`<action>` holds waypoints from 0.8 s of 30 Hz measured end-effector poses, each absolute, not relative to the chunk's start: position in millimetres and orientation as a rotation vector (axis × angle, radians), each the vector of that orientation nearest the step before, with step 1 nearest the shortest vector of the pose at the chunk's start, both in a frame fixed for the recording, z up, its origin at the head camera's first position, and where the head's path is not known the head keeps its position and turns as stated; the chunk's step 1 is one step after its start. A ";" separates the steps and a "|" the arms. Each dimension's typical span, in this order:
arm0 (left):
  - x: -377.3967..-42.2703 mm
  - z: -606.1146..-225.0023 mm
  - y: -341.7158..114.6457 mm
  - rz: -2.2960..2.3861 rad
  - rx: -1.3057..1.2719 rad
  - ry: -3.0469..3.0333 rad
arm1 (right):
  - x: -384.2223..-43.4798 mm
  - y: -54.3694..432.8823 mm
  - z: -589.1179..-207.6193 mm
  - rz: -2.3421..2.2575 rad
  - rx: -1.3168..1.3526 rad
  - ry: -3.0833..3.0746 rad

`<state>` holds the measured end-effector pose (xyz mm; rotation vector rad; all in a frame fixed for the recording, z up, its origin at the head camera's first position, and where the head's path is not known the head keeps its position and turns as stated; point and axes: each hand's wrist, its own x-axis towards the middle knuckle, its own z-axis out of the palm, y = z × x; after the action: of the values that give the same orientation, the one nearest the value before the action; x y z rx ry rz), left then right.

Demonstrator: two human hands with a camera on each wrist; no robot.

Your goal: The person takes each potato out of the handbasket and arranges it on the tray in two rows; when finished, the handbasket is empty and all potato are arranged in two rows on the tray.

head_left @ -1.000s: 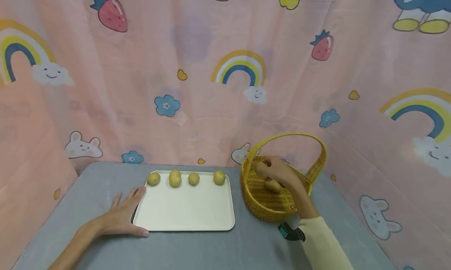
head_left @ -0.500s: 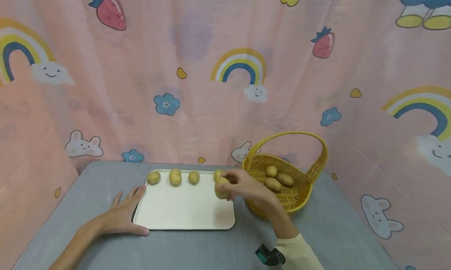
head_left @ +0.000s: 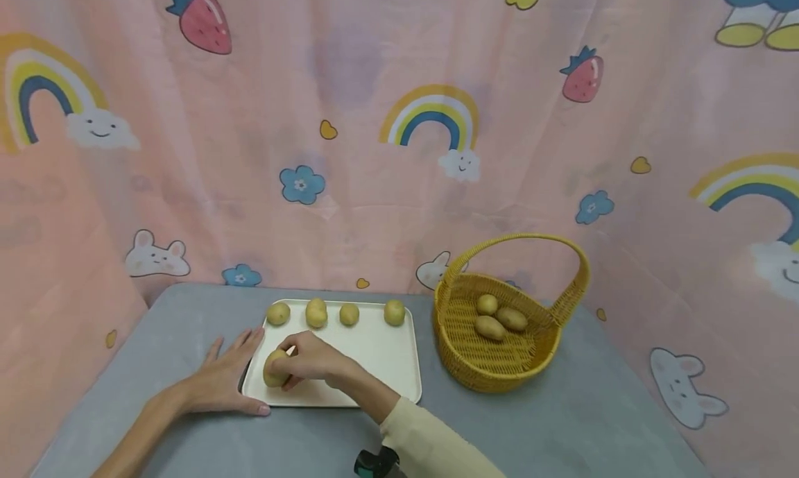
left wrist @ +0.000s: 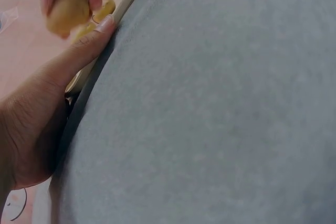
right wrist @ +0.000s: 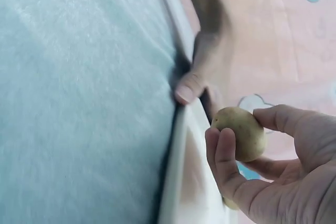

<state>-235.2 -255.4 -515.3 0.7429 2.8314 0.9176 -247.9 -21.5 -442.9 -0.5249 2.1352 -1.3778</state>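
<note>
A potato (right wrist: 240, 132) is pinched between the thumb and fingers of my right hand (head_left: 315, 359), low over the left front part of the white tray (head_left: 374, 353). My left hand (head_left: 218, 377) lies spread along the tray's left edge, its thumb (left wrist: 94, 43) by the front corner and its fingers reaching up the side. Along the tray's back edge several potatoes (head_left: 349, 314) sit in a row, two of them close together. To the right stands a yellow wicker basket (head_left: 477, 375) with a tall handle, holding three potatoes (head_left: 490, 327).
A grey cloth covers the table (head_left: 562, 422). Behind it hangs a pink curtain (head_left: 362, 228) printed with rainbows, strawberries and flowers. The basket's handle (head_left: 524, 236) arches above its bowl. A dark watch-like device (head_left: 376, 462) shows by the right sleeve.
My right hand has taken a potato out of the basket and carried it left across the tray to its left front part. The left hand has stayed at the tray's edge.
</note>
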 end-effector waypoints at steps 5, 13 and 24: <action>-236.3 -516.3 -253.7 0.953 0.752 2.796 | -244.6 -42.0 -455.8 -1.338 -0.447 2.234; -236.1 -512.4 -256.8 0.929 0.725 2.805 | -240.1 -54.0 -455.5 -1.084 -0.560 2.462; -234.1 -512.1 -255.1 0.916 0.738 2.824 | -239.3 -47.2 -450.5 -0.905 -0.683 2.583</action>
<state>-234.1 -255.1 -512.1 0.7382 2.8241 0.9162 -239.3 -47.2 -450.5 -0.6829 2.5834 -0.9055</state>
